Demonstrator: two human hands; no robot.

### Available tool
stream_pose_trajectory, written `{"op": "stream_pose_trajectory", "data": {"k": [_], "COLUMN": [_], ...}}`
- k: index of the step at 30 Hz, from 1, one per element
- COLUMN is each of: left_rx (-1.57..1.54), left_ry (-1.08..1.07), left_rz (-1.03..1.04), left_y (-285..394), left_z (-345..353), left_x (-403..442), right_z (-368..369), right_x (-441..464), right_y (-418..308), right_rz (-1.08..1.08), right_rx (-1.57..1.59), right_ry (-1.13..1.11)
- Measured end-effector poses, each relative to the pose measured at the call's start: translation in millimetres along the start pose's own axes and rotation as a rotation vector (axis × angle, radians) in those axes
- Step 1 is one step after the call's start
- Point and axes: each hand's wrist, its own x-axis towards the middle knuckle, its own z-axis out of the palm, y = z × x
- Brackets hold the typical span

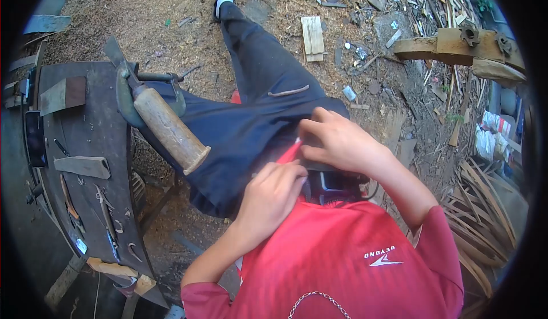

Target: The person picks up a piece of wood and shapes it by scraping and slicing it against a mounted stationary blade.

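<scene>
Red shirt (337, 245) lies nearest me, its waist-level fold (289, 154) between left hand (268, 192) and right hand (338, 142). Each grip curls half-closed (pinching cloth or not, I can't tell); handling that fold seems the step, calling next for a light touch.

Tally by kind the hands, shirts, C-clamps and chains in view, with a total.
Hands: 2 (left hand, right hand)
Red shirt: 1
C-clamp: 1
Chain: 1
Total: 5
</scene>
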Motion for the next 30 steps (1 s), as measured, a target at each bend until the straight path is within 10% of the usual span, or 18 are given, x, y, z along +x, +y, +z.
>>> {"op": "stream_pose_trajectory", "data": {"k": [17, 24, 30], "left_rx": [0.281, 0.202, -0.276], "left_ry": [-0.723, -1.007, -0.665], "left_rz": [0.48, 0.451, 0.293], "left_y": [19, 34, 2], "left_z": [225, 180, 83], "left_x": [102, 107, 93], "right_z": [118, 161, 144], "right_x": [-124, -99, -70], "right_y": [193, 199, 208], "right_rz": [0.663, 0.683, 0.576], "right_rx": [0.792, 0.651, 0.323], "right_ry": [-0.198, -0.318, -0.451]}}
